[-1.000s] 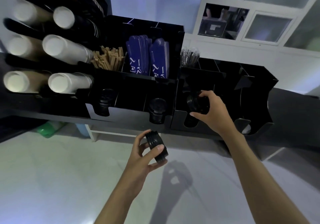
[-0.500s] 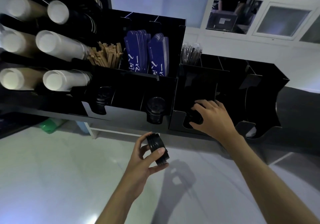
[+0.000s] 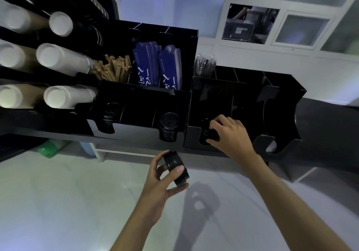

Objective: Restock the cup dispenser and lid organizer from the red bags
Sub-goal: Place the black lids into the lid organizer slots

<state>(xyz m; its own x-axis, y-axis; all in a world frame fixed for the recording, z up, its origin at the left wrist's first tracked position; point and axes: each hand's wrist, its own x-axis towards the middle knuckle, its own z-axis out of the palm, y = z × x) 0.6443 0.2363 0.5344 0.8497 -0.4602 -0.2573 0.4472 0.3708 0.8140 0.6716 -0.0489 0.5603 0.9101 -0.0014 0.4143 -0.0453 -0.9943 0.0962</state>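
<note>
Lids (image 3: 209, 132) pinched by right hand (image 3: 231, 134) could jam in the organizer slot (image 3: 194, 134); left hand (image 3: 161, 175) grasps a spare stack (image 3: 175, 168) that may slip.

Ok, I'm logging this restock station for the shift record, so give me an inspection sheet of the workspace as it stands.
Surface: grey counter carrying the black lid organizer.
Job's things: black lid stack held clear of the organizer; more black lids in a front slot; cup dispenser loaded with white cups.
Clutter: wooden stirrers, blue sleeves, wrapped straws.
Grippers: left hand grips the lid stack; right hand grips the slotted lids.
Cables: nothing seen.
Surroundings: pale floor, windowed wall; red bags not seen.
</note>
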